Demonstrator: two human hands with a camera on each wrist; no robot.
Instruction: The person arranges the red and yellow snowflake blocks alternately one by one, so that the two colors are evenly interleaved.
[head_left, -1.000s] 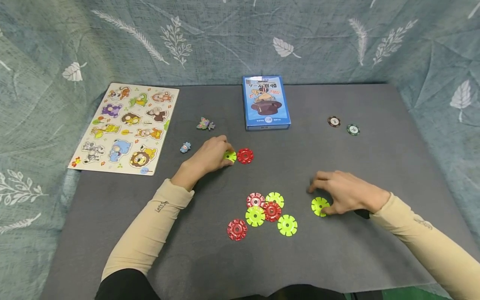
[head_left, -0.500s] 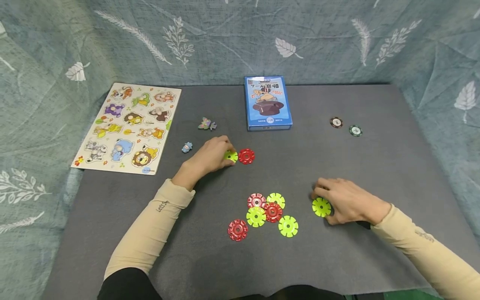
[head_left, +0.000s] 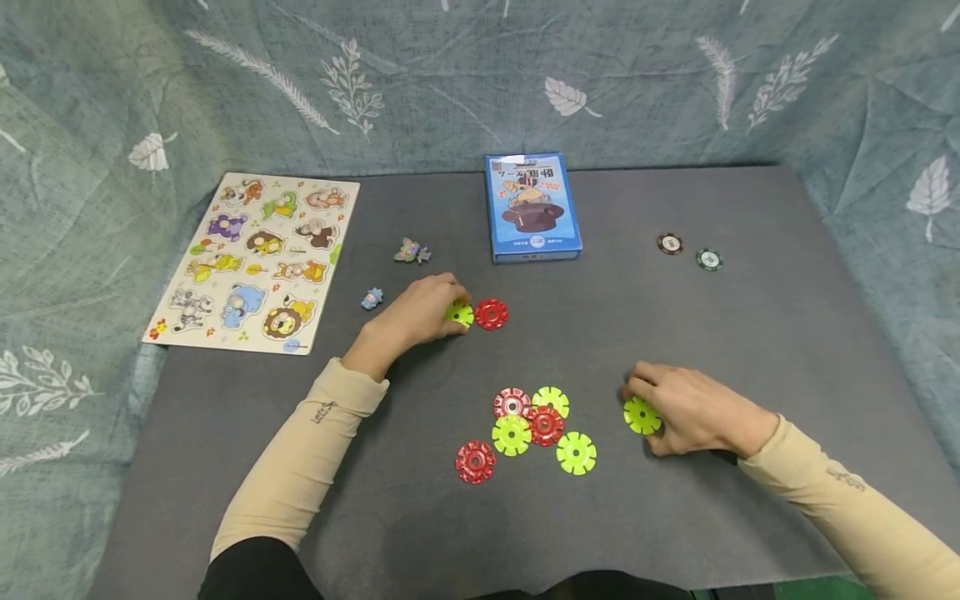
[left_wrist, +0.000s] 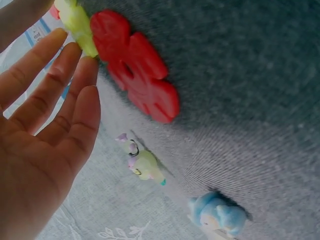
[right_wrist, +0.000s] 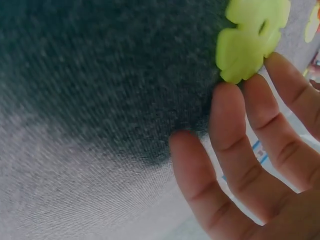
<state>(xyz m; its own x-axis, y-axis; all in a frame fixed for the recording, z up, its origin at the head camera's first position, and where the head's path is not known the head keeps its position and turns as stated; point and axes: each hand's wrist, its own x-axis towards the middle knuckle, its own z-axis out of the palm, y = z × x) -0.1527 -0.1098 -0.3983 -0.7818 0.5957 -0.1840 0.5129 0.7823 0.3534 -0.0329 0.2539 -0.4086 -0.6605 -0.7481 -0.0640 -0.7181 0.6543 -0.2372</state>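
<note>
My left hand (head_left: 423, 310) pinches a yellow-green notched building disc (head_left: 460, 313) at its edge, fingers and thumb around it. A red disc (head_left: 491, 314) lies just to its right. In the left wrist view another red disc (left_wrist: 132, 67) lies below the fingers, hidden by the hand in the head view. Off to the right, my right hand (head_left: 693, 407) holds a yellow-green disc (head_left: 642, 415) by its edge, fingertips at the far side and thumb at the near side. Between the hands lie more red and yellow-green discs (head_left: 512, 435), some overlapping.
An animal puzzle board (head_left: 255, 262) lies at the back left. Near it sit a small butterfly figure (head_left: 408, 250) and a blue figure (head_left: 372, 298). A blue game box (head_left: 532, 207) stands at the back middle; two poker chips (head_left: 670, 243) lie right of it.
My right hand has lowered toward me over its yellow-green disc, with the thumb shifting from the disc's face to the near edge. The left hand has stayed in place.
</note>
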